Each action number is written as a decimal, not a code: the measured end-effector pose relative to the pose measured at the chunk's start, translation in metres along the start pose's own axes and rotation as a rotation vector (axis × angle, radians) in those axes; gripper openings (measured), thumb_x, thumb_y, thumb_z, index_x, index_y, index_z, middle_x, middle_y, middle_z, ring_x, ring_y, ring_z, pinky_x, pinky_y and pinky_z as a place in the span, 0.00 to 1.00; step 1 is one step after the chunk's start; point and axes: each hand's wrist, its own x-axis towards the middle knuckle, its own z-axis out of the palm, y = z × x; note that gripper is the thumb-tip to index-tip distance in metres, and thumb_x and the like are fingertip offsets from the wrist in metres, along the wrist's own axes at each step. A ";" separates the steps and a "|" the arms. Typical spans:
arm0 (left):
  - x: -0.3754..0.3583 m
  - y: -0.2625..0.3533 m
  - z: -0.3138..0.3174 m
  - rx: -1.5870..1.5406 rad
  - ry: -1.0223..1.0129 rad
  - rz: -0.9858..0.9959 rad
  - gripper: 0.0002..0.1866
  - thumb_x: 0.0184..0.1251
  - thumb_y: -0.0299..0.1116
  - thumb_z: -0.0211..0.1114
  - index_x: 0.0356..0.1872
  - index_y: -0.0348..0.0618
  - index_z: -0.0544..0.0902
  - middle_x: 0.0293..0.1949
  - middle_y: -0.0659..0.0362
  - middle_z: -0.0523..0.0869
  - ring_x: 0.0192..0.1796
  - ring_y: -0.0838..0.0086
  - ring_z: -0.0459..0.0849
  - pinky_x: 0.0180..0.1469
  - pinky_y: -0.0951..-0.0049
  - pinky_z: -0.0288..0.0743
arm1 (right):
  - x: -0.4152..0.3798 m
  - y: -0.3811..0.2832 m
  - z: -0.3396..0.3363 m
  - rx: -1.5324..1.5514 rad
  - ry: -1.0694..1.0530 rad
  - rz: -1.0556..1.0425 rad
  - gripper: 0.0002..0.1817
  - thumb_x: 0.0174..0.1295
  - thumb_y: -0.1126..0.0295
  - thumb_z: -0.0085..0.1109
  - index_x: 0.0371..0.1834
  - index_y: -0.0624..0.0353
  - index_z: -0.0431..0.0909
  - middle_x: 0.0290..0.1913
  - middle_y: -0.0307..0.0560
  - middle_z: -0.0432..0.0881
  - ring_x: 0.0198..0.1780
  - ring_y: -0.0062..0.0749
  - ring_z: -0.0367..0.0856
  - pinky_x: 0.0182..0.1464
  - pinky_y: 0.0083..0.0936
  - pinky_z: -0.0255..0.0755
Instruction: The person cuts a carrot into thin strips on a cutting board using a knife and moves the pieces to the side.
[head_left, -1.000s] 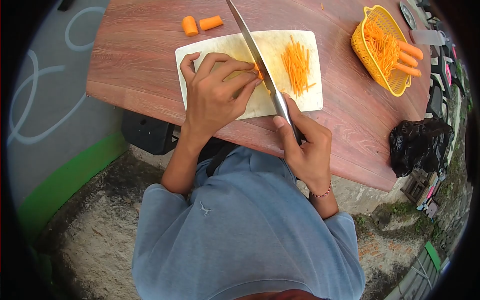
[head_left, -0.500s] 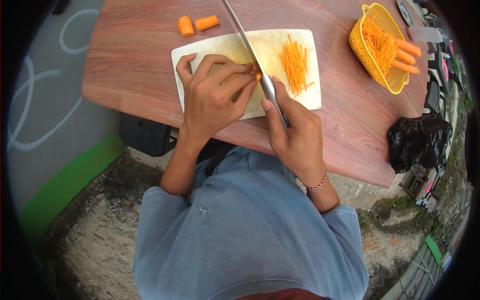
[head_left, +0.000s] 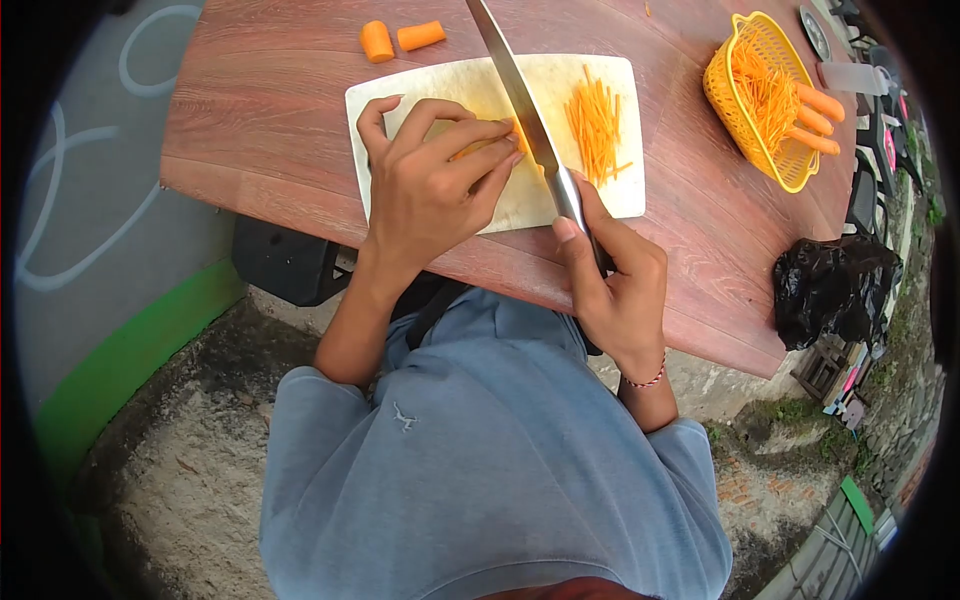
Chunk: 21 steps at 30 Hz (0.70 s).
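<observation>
Head view: right hand (head_left: 625, 285) grips knife (head_left: 521, 95) by handle, blade beside carrot piece (head_left: 519, 142); left hand (head_left: 430, 183) pins piece under bent fingers — likely for steadiness — cut strips (head_left: 597, 125) apart on board (head_left: 622, 200).

A wood-grain table (head_left: 260, 110) has a black plastic bag (head_left: 835, 290) by its right edge; whether the two touch is unclear. Near the table's far right end are a round dish (head_left: 815, 34) and a translucent plastic container (head_left: 853, 78) lying on its side. Black chairs (head_left: 866, 190) stand beyond that edge, and a black seat (head_left: 284, 262) shows partly under the left side. Farther left, a grey surface (head_left: 75, 210) carries pale looping lines and borders a green band (head_left: 140, 335). Rough, stained concrete (head_left: 205, 445) lies below, with moss (head_left: 795, 410) at lower right.
</observation>
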 end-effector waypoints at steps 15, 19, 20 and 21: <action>0.000 -0.001 -0.001 0.022 -0.022 0.005 0.04 0.60 0.35 0.81 0.36 0.54 0.96 0.42 0.75 0.94 0.49 0.76 0.87 0.68 0.46 0.57 | -0.008 -0.005 0.023 -0.128 0.049 -0.074 0.23 0.75 0.72 0.67 0.70 0.69 0.81 0.31 0.59 0.83 0.29 0.50 0.86 0.33 0.41 0.77; 0.000 0.001 -0.001 0.033 -0.027 0.011 0.04 0.60 0.36 0.80 0.35 0.54 0.96 0.42 0.75 0.94 0.50 0.75 0.87 0.68 0.46 0.57 | 0.014 -0.003 0.028 -0.134 0.077 -0.084 0.23 0.76 0.70 0.67 0.70 0.68 0.81 0.30 0.59 0.83 0.29 0.54 0.86 0.33 0.44 0.77; -0.001 0.002 -0.002 0.033 -0.018 0.007 0.04 0.60 0.35 0.80 0.35 0.54 0.96 0.43 0.75 0.94 0.50 0.75 0.87 0.69 0.46 0.57 | 0.017 -0.004 0.027 -0.104 0.065 -0.064 0.22 0.76 0.69 0.67 0.69 0.68 0.82 0.30 0.60 0.84 0.29 0.54 0.86 0.33 0.43 0.78; -0.001 0.002 -0.001 0.034 -0.007 0.001 0.04 0.60 0.35 0.80 0.35 0.54 0.96 0.43 0.75 0.94 0.50 0.75 0.87 0.69 0.46 0.57 | 0.017 -0.004 0.025 -0.103 0.070 -0.066 0.22 0.76 0.69 0.67 0.69 0.68 0.82 0.30 0.60 0.84 0.29 0.54 0.86 0.33 0.43 0.78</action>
